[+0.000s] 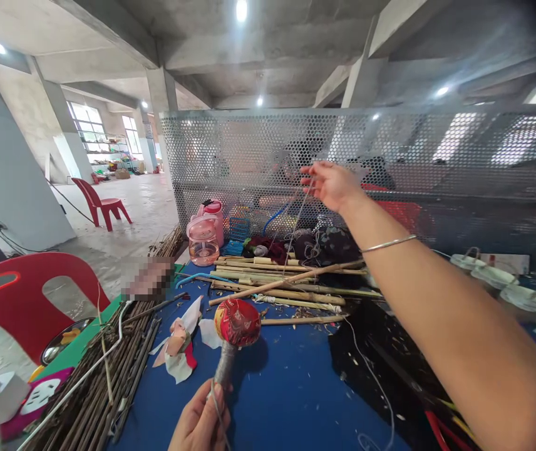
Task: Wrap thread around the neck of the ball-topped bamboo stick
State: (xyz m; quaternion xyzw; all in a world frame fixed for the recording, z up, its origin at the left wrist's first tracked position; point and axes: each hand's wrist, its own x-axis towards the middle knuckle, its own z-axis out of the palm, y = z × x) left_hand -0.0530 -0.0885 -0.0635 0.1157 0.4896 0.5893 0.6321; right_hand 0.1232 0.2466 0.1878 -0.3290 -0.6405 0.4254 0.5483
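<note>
My left hand (201, 418) is closed round the lower end of a short handle bound in grey thread. On top of that handle sits a round head covered in red patterned cloth, and together they look like a small padded mallet (237, 322). A loose strand of the thread hangs over my left thumb. Raised in front of the perforated screen, my right hand (331, 185) pinches a thin grey thread (300, 219) that runs down towards the table. Where that strand ends is hard to see. Cloth scraps (181, 344) lie left of the red head.
Bamboo sticks (291, 285) lie across the blue table (291, 394). A bundle of dark twigs (122, 369) runs along the left edge. Pink bottles (205, 235) stand behind, before a perforated metal screen (249, 144). Black cloth (381, 357) and bowls (526, 294) are right; a red chair (37, 288) is left.
</note>
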